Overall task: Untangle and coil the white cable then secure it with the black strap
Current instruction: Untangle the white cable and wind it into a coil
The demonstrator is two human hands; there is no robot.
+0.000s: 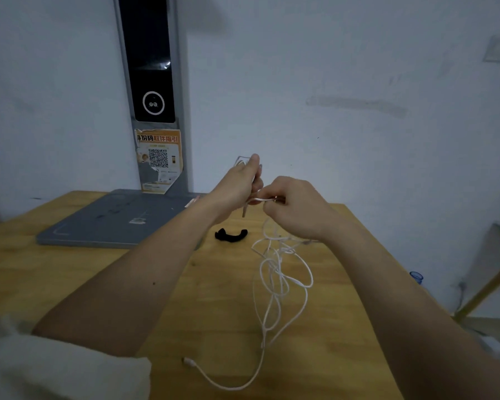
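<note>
Evidently early stage: most of the job remained undone at this moment.
Cable position: white cable (274, 272) ran from both raised hands down to the wooden table (70, 272), where it lay in loose crossed loops below the right hand.
Tangle: loops overlapped and crossed in several places; no clean coil visible on the table, so untangling was judged unfinished.
Free end: one connector (188, 362) lay flat on the table near the front edge, apart from both hands, trailing a long curve back to the loops.
Coil: a few short turns seemed gathered at the left hand, above the thumb; blur made the count impossible.
Left hand (237, 183): fingers closed around those turns, thumb pressed on top; a short piece of cable hung below the fist.
Right hand (295, 206): fingers curled shut, pinching a length of cable that stretched across to the left hand; hands nearly touching.
Strap: black strap (231, 235) lay curved on the table just beyond the loops, below the hands, untouched by either.
Remaining, by judgement: free the crossings, wind the rest into the left-hand coil, then fetch the strap and wrap it.
Background: grey stand base (113, 220) sat on the table's left, not involved.
</note>
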